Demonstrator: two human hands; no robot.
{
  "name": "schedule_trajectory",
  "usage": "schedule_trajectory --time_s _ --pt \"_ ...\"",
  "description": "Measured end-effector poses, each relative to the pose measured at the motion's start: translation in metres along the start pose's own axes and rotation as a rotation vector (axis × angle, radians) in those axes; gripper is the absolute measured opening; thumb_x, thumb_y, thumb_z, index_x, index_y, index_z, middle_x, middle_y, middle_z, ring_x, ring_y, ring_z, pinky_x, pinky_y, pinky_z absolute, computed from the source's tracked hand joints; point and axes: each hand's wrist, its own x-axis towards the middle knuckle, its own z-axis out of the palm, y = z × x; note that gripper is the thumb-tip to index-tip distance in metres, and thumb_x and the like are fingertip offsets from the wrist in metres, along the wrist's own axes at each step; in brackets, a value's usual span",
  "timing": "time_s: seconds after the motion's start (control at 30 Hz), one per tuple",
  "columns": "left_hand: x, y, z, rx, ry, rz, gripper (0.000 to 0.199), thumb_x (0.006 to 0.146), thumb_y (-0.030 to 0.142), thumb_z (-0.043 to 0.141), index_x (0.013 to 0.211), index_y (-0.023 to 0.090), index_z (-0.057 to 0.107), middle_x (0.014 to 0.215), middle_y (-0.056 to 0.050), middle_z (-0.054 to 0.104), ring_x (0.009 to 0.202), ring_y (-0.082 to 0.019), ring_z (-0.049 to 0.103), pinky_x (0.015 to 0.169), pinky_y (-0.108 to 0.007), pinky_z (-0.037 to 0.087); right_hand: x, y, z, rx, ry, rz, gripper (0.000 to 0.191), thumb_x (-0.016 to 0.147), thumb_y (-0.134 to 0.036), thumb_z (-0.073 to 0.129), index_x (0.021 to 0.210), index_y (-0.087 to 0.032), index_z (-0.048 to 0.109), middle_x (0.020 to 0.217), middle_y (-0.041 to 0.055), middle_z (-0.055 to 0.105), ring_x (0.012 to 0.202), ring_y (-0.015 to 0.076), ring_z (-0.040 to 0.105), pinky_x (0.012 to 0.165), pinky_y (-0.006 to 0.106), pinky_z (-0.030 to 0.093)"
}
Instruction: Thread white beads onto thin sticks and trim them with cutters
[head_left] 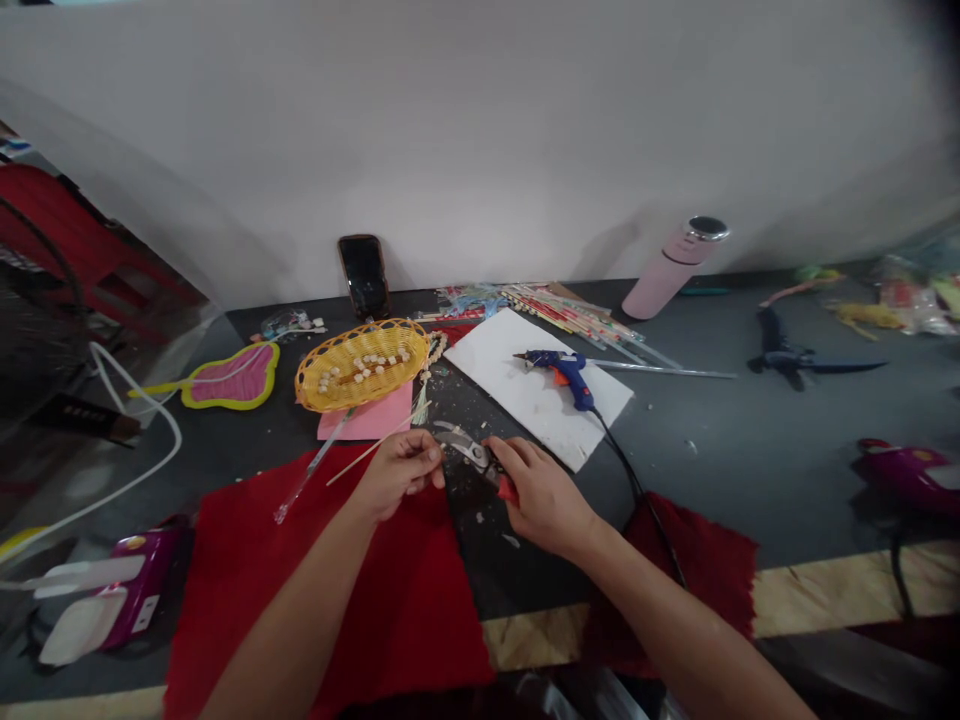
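Observation:
My right hand [544, 495] is wrapped round the red handles of a pair of pruning shears [466, 446]. The curved metal blades point left and stand apart, close to my left fingertips. My left hand [401, 470] is closed in a pinch over the red cloth [375, 590]; whatever small thing it holds is hidden by the fingers. Just behind that hand runs a thin pale stick [360, 459], and I cannot tell whether it is held or lying there. A yellow woven basket [315, 375] with small pale pieces inside stands beyond, partly on pink paper [375, 418].
A blue glue gun [559, 368] rests on a white board [495, 345], its cord trailing toward me. Behind lie wrapped sticks [577, 320]. A phone [364, 278] and a pink bottle [671, 270] stand near the wall. Purple devices [142, 580] sit at both sides.

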Motion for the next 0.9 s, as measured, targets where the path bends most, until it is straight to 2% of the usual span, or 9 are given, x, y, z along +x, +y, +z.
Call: schedule_trajectory --time_s 0.37,0.53,0.67,0.73,0.9 --pt "0.001 -0.003 -0.001 -0.017 -0.063 0.1 0.029 0.075 0.037 0.065 0.068 0.014 0.049 0.051 -0.001 0.062 0.033 -0.001 0.029 0.034 -0.015 0.016 0.0 0.001 -0.021 0.214 -0.066 -0.074 0.056 0.074 -0.007 0.048 0.129 -0.016 0.039 0.115 0.0117 0.053 0.107 0.0224 0.051 0.093 0.038 0.043" --pt "0.001 -0.005 -0.005 -0.023 -0.062 0.146 0.029 0.075 0.037 0.065 0.067 0.013 0.05 0.052 -0.001 0.063 0.032 -0.001 0.029 0.034 -0.015 0.017 0.0 -0.003 -0.017 0.246 -0.086 -0.053 0.048 0.079 -0.01 0.045 0.127 -0.015 0.041 0.113 0.0117 0.056 0.102 0.0214 0.055 0.091 0.036 0.045" --pt "0.003 -0.006 -0.007 0.021 -0.036 0.138 0.029 0.076 0.038 0.063 0.07 0.014 0.05 0.055 -0.001 0.063 0.033 -0.002 0.034 0.034 -0.015 0.021 0.003 0.005 -0.008 0.144 -0.031 -0.028 0.055 0.076 -0.008 0.047 0.129 -0.017 0.04 0.119 0.0122 0.052 0.111 0.0243 0.049 0.096 0.04 0.04" --pt "0.005 -0.006 -0.007 0.076 0.01 0.147 0.028 0.077 0.039 0.062 0.071 0.014 0.051 0.057 -0.001 0.063 0.034 -0.003 0.037 0.035 -0.015 0.024 0.004 0.013 -0.005 0.142 0.014 0.013 0.052 0.078 -0.01 0.047 0.128 -0.018 0.041 0.118 0.0118 0.052 0.109 0.024 0.051 0.095 0.039 0.042" --pt "0.01 -0.007 -0.007 0.415 0.14 0.209 0.024 0.081 0.038 0.055 0.073 0.016 0.054 0.063 0.0 0.064 0.04 -0.006 0.044 0.043 -0.019 0.034 0.007 0.024 -0.003 0.22 0.244 0.142 0.037 0.087 -0.021 0.043 0.125 -0.019 0.043 0.11 0.0104 0.056 0.1 0.023 0.055 0.087 0.036 0.045"
